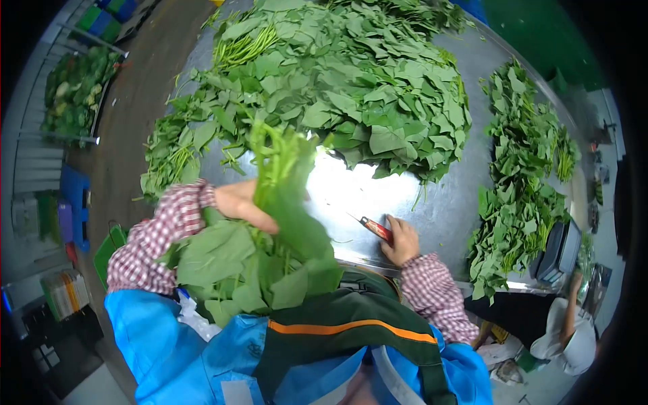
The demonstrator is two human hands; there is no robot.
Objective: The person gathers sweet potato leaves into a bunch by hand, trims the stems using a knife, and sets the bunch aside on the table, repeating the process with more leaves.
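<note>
My left hand [244,206] is closed around a bunch of leafy greens [226,253]. The stems of this bunch point up and away from me, and its broad leaves hang down against my front. Low over the metal table [432,226], near its front edge, my right hand [403,241] grips the red handle of a small knife [375,229], whose thin blade points to the left. Beyond both hands lies a large pile of the same greens [378,88], with some cut stems showing at its upper left.
A second row of greens [516,175] runs along the table's right side. Grey trays [559,251] stand at the right corner. At lower right is another person [565,341]. A rack with green produce [79,94] and a blue crate [74,202] stand to the left.
</note>
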